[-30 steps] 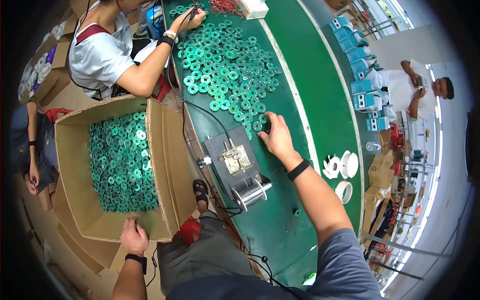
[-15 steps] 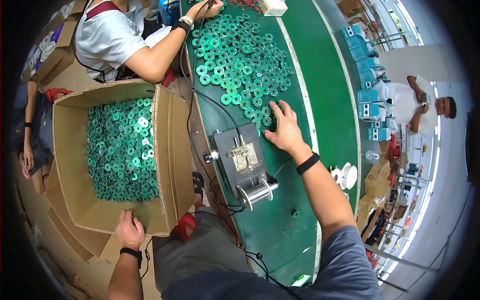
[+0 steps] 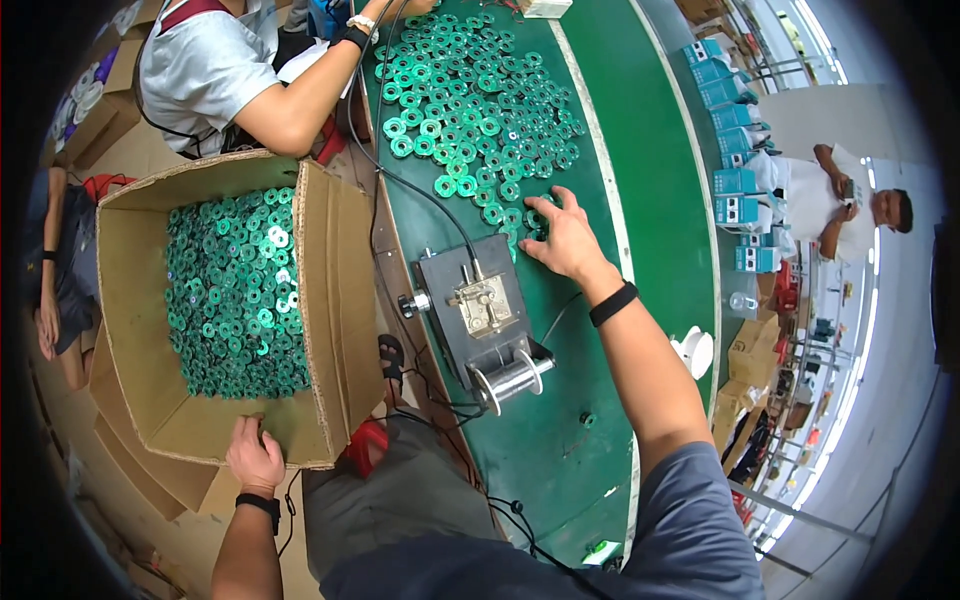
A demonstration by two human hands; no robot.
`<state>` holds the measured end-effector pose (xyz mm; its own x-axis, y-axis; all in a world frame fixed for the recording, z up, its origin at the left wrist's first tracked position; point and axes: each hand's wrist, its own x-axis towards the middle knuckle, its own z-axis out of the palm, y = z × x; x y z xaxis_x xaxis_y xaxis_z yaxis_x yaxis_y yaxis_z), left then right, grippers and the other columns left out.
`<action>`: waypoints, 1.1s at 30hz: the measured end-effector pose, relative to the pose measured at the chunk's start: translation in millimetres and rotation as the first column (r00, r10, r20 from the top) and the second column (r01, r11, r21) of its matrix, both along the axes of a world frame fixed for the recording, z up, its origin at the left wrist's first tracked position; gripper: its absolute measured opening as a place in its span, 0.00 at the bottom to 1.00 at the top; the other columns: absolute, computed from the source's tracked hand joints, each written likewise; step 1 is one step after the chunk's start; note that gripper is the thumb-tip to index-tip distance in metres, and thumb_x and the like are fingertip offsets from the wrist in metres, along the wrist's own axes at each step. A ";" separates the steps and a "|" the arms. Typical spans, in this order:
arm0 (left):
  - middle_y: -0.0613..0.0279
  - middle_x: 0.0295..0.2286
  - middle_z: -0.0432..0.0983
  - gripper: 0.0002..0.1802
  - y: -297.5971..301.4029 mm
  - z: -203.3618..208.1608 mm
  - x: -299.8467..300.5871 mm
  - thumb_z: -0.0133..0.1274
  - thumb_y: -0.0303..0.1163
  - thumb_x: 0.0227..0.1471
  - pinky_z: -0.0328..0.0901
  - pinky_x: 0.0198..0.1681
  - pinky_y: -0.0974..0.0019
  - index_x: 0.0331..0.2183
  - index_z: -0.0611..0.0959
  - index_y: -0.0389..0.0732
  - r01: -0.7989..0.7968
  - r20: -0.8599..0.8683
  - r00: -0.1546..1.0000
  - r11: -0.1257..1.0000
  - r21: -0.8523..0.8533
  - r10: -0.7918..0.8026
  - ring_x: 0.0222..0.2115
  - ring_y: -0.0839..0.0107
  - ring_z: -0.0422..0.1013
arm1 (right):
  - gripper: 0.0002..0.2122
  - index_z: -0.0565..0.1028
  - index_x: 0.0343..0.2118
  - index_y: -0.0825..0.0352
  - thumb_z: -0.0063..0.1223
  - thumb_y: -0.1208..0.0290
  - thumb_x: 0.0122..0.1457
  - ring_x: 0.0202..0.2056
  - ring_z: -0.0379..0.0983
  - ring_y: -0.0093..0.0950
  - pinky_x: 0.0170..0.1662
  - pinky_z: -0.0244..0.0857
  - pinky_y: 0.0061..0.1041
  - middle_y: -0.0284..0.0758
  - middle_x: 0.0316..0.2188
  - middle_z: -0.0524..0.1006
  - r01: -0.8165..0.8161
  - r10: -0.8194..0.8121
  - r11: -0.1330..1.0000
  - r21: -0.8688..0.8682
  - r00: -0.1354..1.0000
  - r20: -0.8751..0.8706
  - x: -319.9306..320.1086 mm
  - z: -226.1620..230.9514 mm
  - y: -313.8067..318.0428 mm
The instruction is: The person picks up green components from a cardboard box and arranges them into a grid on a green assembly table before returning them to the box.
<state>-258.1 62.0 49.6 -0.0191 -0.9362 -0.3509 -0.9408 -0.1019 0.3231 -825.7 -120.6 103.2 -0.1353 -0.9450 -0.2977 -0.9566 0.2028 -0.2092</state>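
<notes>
My left hand [image 3: 256, 460] grips the near edge of an open cardboard box [image 3: 345, 310], its fingers hooked over the rim. Inside the box lies a thick heap of small green ring-shaped parts [image 3: 235, 300]. Over the green table [image 3: 530, 470], my right hand [image 3: 565, 240] is open, thumb and fingers apart around a few rings at the near end of a wide spread of loose green rings [image 3: 470, 110]. Whether its fingertips touch them I cannot tell. Just left of that hand stands a dark machine with a metal block [image 3: 485, 305] and a wire spool [image 3: 512, 378].
A co-worker's arm [image 3: 300, 105] reaches over the table's far left. Black cables [image 3: 425, 195] run from there to the machine. A single ring [image 3: 587, 419] lies near the front. White spools [image 3: 694, 350] and blue-and-white boxes [image 3: 737, 197] stand to the right; another person stands beyond.
My right hand has shifted slightly left and up, its fingers staying apart by the nearest rings. My left hand remains on the box edge. The whole view has shifted a little.
</notes>
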 end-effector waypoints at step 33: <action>0.51 0.38 0.77 0.17 -1.2 5.1 -3.3 0.50 0.31 0.50 0.69 0.40 0.45 0.43 0.83 0.41 0.030 0.036 0.999 1.000 0.001 -0.030 0.39 0.43 0.75 | 0.23 0.82 0.51 0.58 0.66 0.80 0.49 0.57 0.72 0.50 0.62 0.69 0.40 0.50 0.61 0.69 0.067 -0.067 0.998 -0.003 0.998 0.018 -25.7 -3.0 25.8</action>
